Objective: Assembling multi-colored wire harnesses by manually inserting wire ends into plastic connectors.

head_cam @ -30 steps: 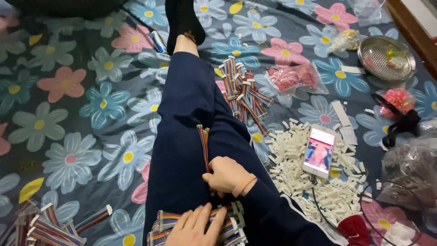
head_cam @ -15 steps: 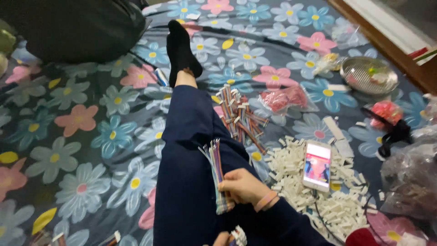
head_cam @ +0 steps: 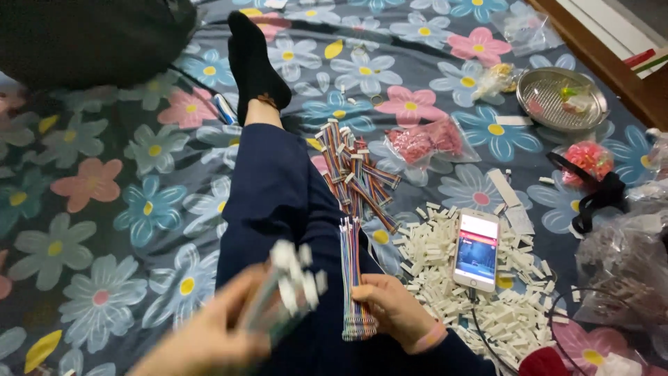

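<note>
I sit on a flowered sheet with my leg in dark blue trousers (head_cam: 278, 202) stretched out. My right hand (head_cam: 396, 310) grips a bundle of multicoloured ribbon wires (head_cam: 353, 275) that rests upright against my thigh. My left hand (head_cam: 209, 334), blurred by motion at the lower left, holds a second bunch of wires with white connectors (head_cam: 292, 285). A pile of finished wire bundles (head_cam: 358, 177) lies beside my knee.
A heap of small white connector pieces (head_cam: 459, 278) with a lit phone (head_cam: 476, 249) on it lies to the right. Beyond are a bag of pink parts (head_cam: 424, 143), a metal dish (head_cam: 562, 97), plastic bags (head_cam: 626, 264) and a black cushion (head_cam: 83, 42).
My left hand has risen into view with a bunch of white-ended wires. The right hand keeps its grip on the coloured bundle on my thigh. The view has tilted further forward.
</note>
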